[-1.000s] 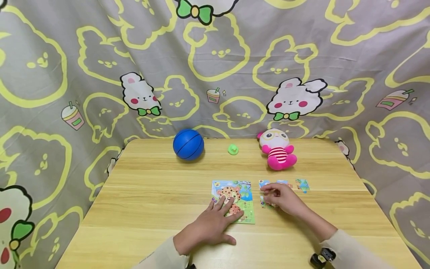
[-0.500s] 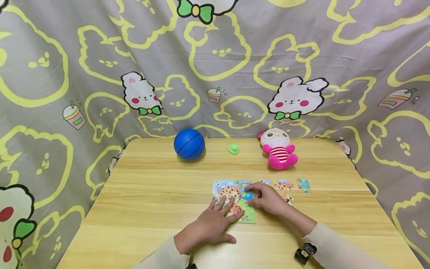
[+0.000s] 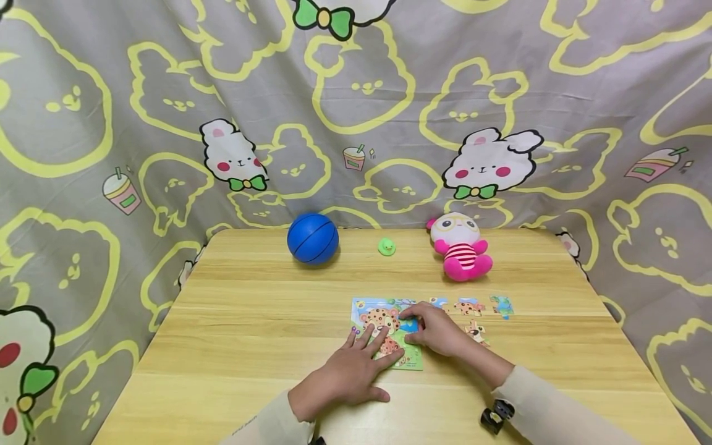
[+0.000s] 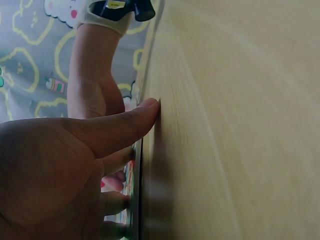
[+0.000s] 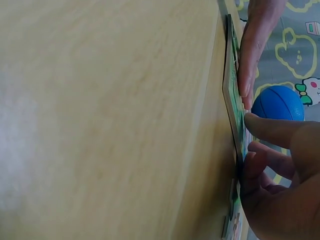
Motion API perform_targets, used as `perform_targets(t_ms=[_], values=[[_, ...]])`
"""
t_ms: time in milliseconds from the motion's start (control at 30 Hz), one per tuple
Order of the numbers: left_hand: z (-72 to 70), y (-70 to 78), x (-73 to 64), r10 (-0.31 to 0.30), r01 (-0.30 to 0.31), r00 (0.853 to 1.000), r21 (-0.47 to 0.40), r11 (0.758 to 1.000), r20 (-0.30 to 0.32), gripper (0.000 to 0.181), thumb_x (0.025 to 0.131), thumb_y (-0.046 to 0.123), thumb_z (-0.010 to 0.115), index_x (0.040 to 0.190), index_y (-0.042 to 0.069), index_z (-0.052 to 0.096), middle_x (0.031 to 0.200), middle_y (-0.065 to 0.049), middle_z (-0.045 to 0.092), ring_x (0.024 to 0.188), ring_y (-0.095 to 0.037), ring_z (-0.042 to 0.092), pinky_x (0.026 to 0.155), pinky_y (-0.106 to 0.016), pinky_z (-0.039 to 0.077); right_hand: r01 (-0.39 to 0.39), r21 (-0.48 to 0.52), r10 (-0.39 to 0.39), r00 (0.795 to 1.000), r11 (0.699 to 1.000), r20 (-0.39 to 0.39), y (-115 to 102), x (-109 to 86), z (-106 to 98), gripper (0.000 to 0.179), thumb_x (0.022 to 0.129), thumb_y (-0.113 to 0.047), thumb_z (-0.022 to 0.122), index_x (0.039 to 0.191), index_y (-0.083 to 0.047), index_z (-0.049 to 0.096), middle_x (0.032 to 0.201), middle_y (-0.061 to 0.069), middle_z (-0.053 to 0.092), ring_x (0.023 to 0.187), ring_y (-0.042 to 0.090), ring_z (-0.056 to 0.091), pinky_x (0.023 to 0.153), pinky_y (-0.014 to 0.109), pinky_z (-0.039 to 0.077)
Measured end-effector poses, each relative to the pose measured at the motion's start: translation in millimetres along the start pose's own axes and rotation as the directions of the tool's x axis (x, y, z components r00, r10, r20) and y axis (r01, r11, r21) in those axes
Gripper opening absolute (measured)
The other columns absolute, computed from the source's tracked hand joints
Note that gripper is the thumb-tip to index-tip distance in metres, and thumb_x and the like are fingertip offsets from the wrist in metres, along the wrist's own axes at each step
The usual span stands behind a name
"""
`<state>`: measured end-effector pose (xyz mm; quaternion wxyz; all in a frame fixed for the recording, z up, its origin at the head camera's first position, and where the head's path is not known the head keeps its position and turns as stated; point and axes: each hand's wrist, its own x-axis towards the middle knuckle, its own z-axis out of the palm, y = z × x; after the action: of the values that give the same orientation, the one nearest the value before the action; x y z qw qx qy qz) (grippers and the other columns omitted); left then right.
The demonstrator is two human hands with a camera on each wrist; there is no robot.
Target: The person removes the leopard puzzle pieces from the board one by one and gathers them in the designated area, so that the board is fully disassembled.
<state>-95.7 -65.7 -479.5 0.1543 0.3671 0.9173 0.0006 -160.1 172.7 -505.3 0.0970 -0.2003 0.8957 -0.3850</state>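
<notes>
A grey curtain [image 3: 267, 80] with yellow animal outlines hangs behind a light wood-grain counter [image 3: 250, 346]. At the counter's far side, a pink plush panda [image 3: 461, 253] sits to the right and a blue toy basketball [image 3: 313, 239] to the left. Nearer, around the middle, a leopard jigsaw board [image 3: 414, 357] lies flat; it looks almost square, so no long axis stands out. A person's left hand [image 3: 356, 368], released, reaches in from the near left, its spread fingers resting on the board's left and middle. The right hand [image 3: 436, 329] comes from the near right, finger and thumb bent over the board's right edge, so the board lies to its left; whether it pinches anything there, I cannot tell. Right of the board, closer to the right hand, lie a sky-blue piece [image 3: 439, 301] just beyond the knuckles, a spotted piece [image 3: 471, 307], a cream-coloured piece [image 3: 476, 332] on the near side, and a blue-green piece [image 3: 502, 307] farthest right.
</notes>
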Motion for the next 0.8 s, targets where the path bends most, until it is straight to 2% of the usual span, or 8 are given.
perform_targets(t_ms=[367, 633, 800], values=[[3.5, -1.7, 2.0, -0.003, 0.003, 1.0, 0.0, 1.0, 0.003, 0.082, 0.092, 0.068, 0.061, 0.163, 0.044, 0.025, 0.173, -0.012, 0.014, 0.158, -0.039, 0.014, 0.122, -0.061, 0.024, 0.024, -0.057, -0.024, 1.0, 0.998, 0.004, -1.1, 1.5, 2.5, 0.036, 0.081, -0.01, 0.087, 0.115, -0.013, 0.074, 0.114, 0.001, 0.068, 0.105, 0.02, 0.06, 0.092, 0.043, 0.05], [4.3, -1.9, 2.3, -0.001, 0.001, 1.0, 0.017, 1.0, -0.003, 0.082, 0.092, 0.07, 0.058, 0.163, 0.044, 0.025, 0.173, -0.012, 0.014, 0.157, -0.039, 0.015, 0.122, -0.061, 0.024, 0.007, -0.051, -0.007, 1.0, 0.999, 0.007, -3.4, 2.1, 2.8, 0.038, 0.082, -0.009, 0.086, 0.117, -0.013, 0.073, 0.111, 0.001, 0.067, 0.106, 0.022, 0.062, 0.096, 0.048, 0.05], [3.6, -1.1, 2.5, -0.005, 0.005, 1.0, 0.012, 1.0, 0.001, 0.081, 0.093, 0.068, 0.059, 0.163, 0.044, 0.025, 0.173, -0.011, 0.015, 0.158, -0.039, 0.015, 0.122, -0.061, 0.024, 0.014, -0.059, -0.014, 1.0, 0.998, 0.002, -4.1, 1.8, 3.6, 0.038, 0.08, -0.008, 0.087, 0.115, -0.015, 0.073, 0.109, -0.001, 0.065, 0.102, 0.018, 0.06, 0.091, 0.043, 0.051]])
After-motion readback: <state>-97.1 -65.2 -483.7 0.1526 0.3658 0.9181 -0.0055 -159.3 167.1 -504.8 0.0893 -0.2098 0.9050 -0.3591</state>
